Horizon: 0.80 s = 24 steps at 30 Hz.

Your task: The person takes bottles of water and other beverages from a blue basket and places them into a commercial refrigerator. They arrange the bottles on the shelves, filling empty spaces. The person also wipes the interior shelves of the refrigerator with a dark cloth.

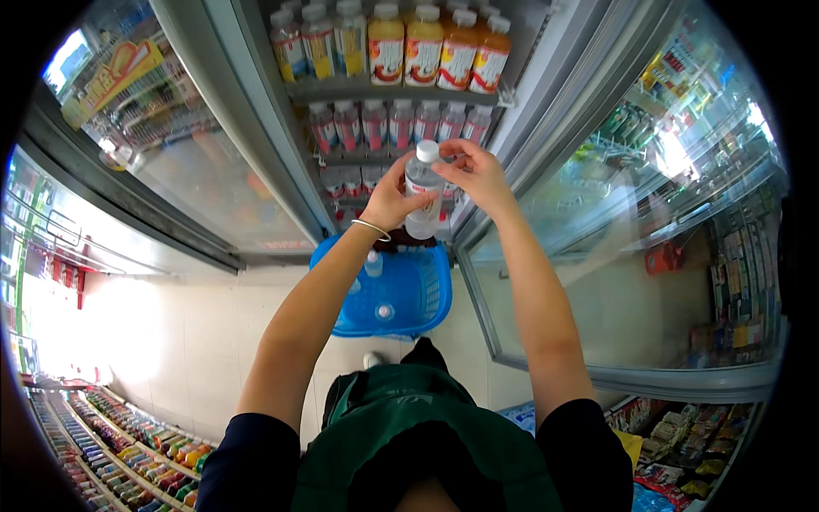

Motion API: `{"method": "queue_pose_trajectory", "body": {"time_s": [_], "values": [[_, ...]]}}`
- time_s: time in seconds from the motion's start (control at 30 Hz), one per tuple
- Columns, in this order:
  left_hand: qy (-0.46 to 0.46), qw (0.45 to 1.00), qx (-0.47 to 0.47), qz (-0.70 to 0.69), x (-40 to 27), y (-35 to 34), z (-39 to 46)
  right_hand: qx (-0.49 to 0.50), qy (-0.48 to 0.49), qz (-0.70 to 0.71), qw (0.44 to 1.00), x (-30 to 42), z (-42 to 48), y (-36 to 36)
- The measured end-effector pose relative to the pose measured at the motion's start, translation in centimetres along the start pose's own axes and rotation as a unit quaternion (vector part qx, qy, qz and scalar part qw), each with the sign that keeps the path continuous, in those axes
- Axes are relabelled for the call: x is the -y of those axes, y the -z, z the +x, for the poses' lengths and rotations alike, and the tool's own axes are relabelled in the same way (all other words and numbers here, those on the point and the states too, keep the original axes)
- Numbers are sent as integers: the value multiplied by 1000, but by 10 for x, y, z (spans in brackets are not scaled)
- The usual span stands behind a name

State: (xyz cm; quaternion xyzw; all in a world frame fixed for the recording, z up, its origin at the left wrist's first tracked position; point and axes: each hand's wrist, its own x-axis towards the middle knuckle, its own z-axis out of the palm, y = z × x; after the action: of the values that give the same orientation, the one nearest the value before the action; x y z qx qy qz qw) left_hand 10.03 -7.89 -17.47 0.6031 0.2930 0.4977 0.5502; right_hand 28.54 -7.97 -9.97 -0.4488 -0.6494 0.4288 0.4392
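A clear plastic bottle with a white cap (422,214) is held upright in front of the open drinks cooler. My left hand (395,197) is wrapped around its body, the thumb across the label. My right hand (475,171) is beside the cap and upper bottle, fingers curled and partly apart; whether they touch the bottle is unclear. Below stands a blue plastic basket (441,281) on the floor, holding several clear bottles, one of them a bottle with a white cap (373,264). My left forearm hides part of the basket's left side.
Cooler shelves carry orange-capped-free juice bottles (422,54) and pink-labelled bottles (374,125). An open glass door (576,301) stands on the right, near my right arm; a door frame (224,96) is on the left. Packed drink shelves (128,448) are behind left, snack packets (684,441) behind right.
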Motion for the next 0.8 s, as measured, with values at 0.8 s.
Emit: {"method": "queue_pose_trajectory", "body": {"time_s": [0.8], "values": [[-395,832,-141,362,-210,-47,235,-225,323,-194,899,221,185,155]]}}
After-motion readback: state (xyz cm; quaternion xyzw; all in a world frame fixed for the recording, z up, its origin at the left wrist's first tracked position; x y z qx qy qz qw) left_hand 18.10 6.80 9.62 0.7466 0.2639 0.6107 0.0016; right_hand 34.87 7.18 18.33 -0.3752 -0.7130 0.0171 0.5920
